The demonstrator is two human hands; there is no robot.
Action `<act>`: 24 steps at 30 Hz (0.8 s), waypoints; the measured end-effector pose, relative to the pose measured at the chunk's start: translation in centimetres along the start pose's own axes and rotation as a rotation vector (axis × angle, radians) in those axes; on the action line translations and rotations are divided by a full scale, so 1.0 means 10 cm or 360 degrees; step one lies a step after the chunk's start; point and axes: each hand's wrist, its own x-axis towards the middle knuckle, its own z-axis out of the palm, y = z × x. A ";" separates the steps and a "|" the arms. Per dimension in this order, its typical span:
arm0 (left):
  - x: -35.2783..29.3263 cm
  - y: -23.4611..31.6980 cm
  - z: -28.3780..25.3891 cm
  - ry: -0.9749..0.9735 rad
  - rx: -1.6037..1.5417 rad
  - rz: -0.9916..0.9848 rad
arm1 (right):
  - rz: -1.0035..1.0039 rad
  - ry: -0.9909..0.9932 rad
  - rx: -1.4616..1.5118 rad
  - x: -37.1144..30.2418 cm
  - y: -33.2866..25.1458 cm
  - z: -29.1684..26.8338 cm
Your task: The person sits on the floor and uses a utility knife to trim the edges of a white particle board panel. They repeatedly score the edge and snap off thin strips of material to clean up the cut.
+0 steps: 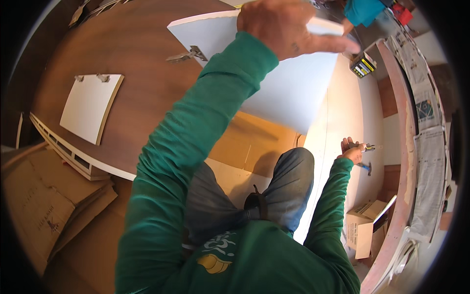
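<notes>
My left hand (276,29) is closed over the upper edge of a white panel (289,93), its thumb stretched out to the right. The panel stands tilted in front of my knees, and a metal cabinet hinge (197,53) sticks out from its left side. Low on the right, my right hand (352,151) is turned palm up, with its fingers around a small metal piece (366,146) that looks like another hinge. Just below that hand, a hammer (365,168) with a blue part lies on the pale board (338,108).
A smaller white panel (90,108) with hinges lies on the brown board (142,88) at left. Flattened cardboard (44,206) covers the lower left. An open carton (364,228) and a black-and-yellow box (363,65) stand at right. Another person's teal clothing (364,11) shows at the top.
</notes>
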 end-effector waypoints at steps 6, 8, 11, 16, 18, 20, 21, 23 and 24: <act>-0.40 -0.04 0.70 -0.0341 0.0013 0.0372 | -0.0106 -0.0179 -0.0123 0.15 0.22 -0.70; -0.51 -0.07 0.85 -0.0431 0.0003 0.0469 | -0.0007 -0.0341 -0.0211 0.04 0.22 -0.81; -0.66 -0.11 1.01 -0.0575 -0.0042 0.0579 | 0.0190 -0.0408 -0.0111 -0.49 0.04 -0.64; -0.93 -0.16 1.22 -0.0691 -0.0175 0.0682 | 0.0191 -0.0664 0.0005 -0.77 0.08 -0.51; -1.01 -0.12 1.24 -0.0714 -0.0237 0.0677 | 0.0251 -0.0772 0.0077 -0.91 -0.04 -0.43; -1.02 -0.03 1.28 -0.0730 -0.0218 0.0676 | 0.0300 -0.0885 0.0145 -1.00 -0.18 -0.36; -1.00 0.00 1.29 -0.0725 -0.0188 0.0685 | 0.0316 -0.0957 0.0191 -1.01 -0.22 -0.34; -0.99 0.03 1.30 -0.0715 -0.0158 0.0693 | 0.0339 -0.1089 0.0380 -1.03 -0.26 -0.31; -1.02 0.04 1.29 -0.0715 -0.0161 0.0685 | 0.0348 -0.1153 0.0476 -1.08 -0.31 -0.26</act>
